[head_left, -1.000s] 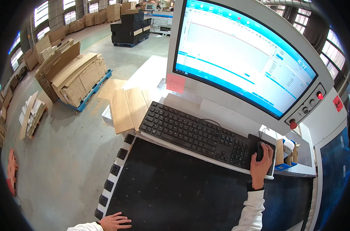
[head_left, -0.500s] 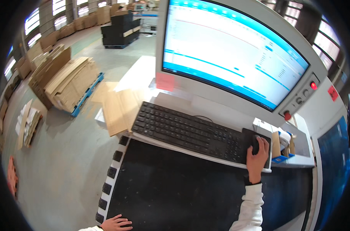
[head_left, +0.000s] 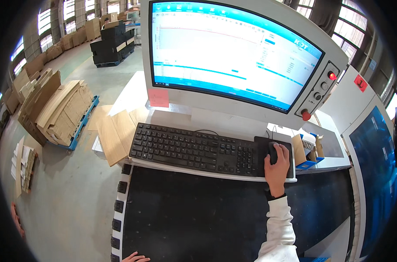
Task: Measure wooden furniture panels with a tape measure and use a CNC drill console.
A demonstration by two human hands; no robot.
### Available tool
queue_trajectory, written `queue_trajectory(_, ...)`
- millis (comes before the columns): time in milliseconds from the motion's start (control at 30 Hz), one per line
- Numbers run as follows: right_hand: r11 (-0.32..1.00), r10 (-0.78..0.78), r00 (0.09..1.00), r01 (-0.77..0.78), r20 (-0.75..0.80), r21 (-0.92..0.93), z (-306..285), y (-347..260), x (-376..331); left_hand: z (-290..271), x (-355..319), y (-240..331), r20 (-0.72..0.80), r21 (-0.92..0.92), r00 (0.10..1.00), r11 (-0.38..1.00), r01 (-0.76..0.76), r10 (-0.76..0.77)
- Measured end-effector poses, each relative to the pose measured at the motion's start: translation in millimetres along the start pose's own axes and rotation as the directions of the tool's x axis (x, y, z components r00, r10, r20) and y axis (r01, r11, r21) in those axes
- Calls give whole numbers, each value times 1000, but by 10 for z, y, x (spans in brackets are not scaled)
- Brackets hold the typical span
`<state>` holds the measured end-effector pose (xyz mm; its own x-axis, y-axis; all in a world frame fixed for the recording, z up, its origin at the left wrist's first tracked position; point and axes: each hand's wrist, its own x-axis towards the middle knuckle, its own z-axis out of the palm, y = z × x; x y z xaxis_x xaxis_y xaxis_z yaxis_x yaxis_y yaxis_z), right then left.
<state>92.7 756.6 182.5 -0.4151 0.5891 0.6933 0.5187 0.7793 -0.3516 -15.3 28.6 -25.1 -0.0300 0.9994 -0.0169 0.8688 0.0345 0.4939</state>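
Observation:
A black computer mouse [head_left: 273, 153] is under my right hand [head_left: 277, 169], whose fingers curl over it on a dark mouse pad [head_left: 262, 146]. To its left, a black keyboard [head_left: 181, 148] lies along a white shelf below a large lit screen [head_left: 216, 52]. My left hand [head_left: 136, 257] shows only in part at the bottom edge; its fingers stretch out flat on the black belt-like surface [head_left: 194, 209] and hold nothing.
Right of the mouse pad stands a small blue-and-brown box [head_left: 306, 153] with white items. A red knob [head_left: 305, 115] sits on the screen's panel. Wooden boards [head_left: 113, 137] lie left of the keyboard. Stacked cardboard [head_left: 67, 115] rests on a blue pallet across the floor.
My view has turned, so the screen and keyboard sit further left. The right hand stays on the mouse. Less of my left hand shows at the lower edge.

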Motion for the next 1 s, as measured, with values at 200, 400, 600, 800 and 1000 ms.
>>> queue_trajectory(200, 1000, 21, 1000, -22, -16, -17, 42, -46, 4, -15, -21, 24, -19, -12, 1000, 1000, 7, -7)
queue_trajectory(400, 1000, -6, 999, 6, -39, -21, 17, 18, 14, -57, 55, 63, 2, -15, 1000, 1000, 11, -11)
queue_trajectory(600, 1000, -30, 999, 30, -11, -4, 98, -35, 44, 0, -48, 87, 4, -10, 999, 999, 43, -43)
queue_trajectory(800, 998, -50, 998, 49, 33, 27, 13, 19, 9, 5, -42, -32, 73, 21, 997, 1000, -18, 16)
queue_trajectory(1000, 994, -100, 994, 98, 34, 48, 46, -25, 16, -16, -87, -5, 306, 130, 948, 990, 48, -86)
